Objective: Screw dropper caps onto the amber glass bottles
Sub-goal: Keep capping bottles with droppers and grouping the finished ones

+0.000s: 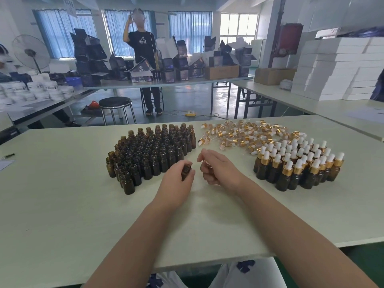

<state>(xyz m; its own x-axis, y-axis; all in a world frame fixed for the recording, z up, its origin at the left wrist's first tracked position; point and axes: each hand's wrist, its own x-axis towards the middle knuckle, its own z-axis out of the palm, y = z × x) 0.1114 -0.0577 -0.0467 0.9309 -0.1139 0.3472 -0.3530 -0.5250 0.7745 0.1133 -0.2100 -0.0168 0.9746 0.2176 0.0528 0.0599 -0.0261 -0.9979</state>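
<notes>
Amber bottle [186,171] (uncapped) in left hand [176,180]

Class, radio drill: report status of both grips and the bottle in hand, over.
Left grip holds small uncapped amber glass bottle. Right grip curled beside it, contents unclear. Nothing between them.

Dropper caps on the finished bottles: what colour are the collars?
Gold collars, white bulbs above. Head view shows it best.

Blue-curtained windows [122,32] bright at back; glossy grey floor [187,98]; long tables [166,83]; black round stool [116,101]; standing fan [31,53].
</notes>
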